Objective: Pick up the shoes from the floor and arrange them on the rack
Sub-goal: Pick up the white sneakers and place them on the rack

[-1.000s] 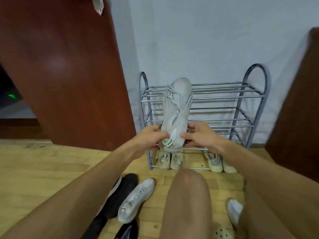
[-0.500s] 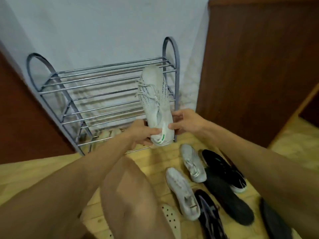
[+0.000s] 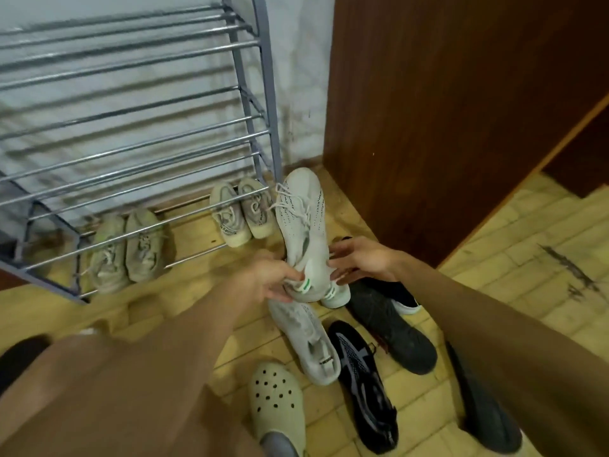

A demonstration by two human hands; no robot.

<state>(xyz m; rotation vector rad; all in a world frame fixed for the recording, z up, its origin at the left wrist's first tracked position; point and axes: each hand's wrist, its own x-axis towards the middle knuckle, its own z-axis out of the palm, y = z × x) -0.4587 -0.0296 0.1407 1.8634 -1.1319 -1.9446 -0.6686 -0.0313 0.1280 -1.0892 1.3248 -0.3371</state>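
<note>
I hold a white knit sneaker (image 3: 301, 222) by its heel, toe pointing away, low over the floor just right of the grey metal rack (image 3: 131, 150). My left hand (image 3: 268, 278) grips the heel's left side. My right hand (image 3: 362, 262) presses its fingers against the right side. A matching heel with a green stripe (image 3: 336, 295) shows just under the held shoe. Two pale pairs stand on the rack's bottom shelf: a greenish pair (image 3: 127, 249) and a beige pair (image 3: 242, 212). The upper shelves are bare.
On the tiled floor below my hands lie another white sneaker (image 3: 308, 344), a black patterned sneaker (image 3: 362, 384), a black shoe (image 3: 398, 331), a cream clog (image 3: 276, 400) and a dark shoe (image 3: 484, 410). A brown wooden cabinet (image 3: 445, 110) stands right of the rack.
The view swung right and down. The white sneaker came down from in front of the rack's upper shelves to near the floor by the rack's right end, still in both hands.
</note>
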